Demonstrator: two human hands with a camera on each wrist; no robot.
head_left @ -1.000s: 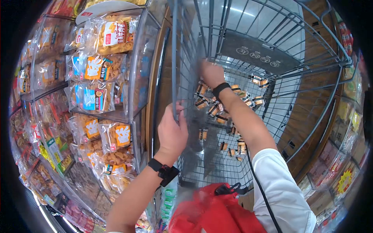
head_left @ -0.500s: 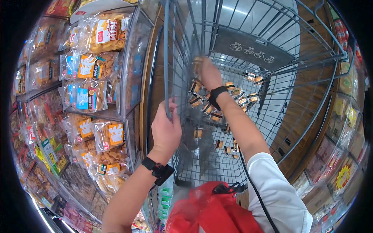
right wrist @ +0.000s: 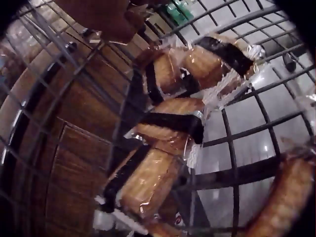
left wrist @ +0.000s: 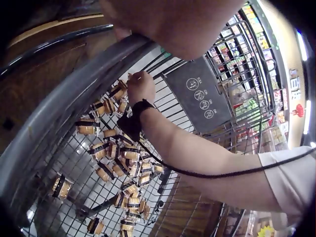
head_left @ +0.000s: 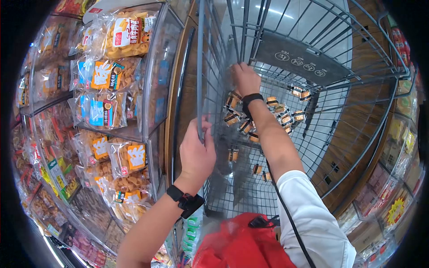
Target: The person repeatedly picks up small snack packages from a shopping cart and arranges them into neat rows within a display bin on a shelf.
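My left hand (head_left: pixel 196 149) grips the grey side rail of a shopping cart (head_left: pixel 200 67), with the thumb in front and the fingers behind. Inside the cart, my right hand (head_left: pixel 247 79) reaches down at the far left corner. Small clear-wrapped biscuits (head_left: pixel 285 117) with black bands lie scattered over the wire floor. In the right wrist view, several wrapped biscuits (right wrist: pixel 170 121) are piled against the mesh, and the right hand (right wrist: pixel 106 19) is above them at the top left. Its fingertips are partly hidden, and I cannot tell whether they hold a biscuit.
Clear shelf bins (head_left: pixel 154 89) with bagged snacks (head_left: pixel 105 73) stand close on the left. A grey panel with printed icons (head_left: pixel 304 58) crosses the cart's far end. Wooden shelf fronts (head_left: pixel 342 165) run along the right. A red bag (head_left: pixel 243 241) is at the bottom.
My right hand has stayed in the cart's far left corner, shifting slightly; a tan packet seen at its fingers half a second ago is less visible. My left hand keeps hold of the rail.
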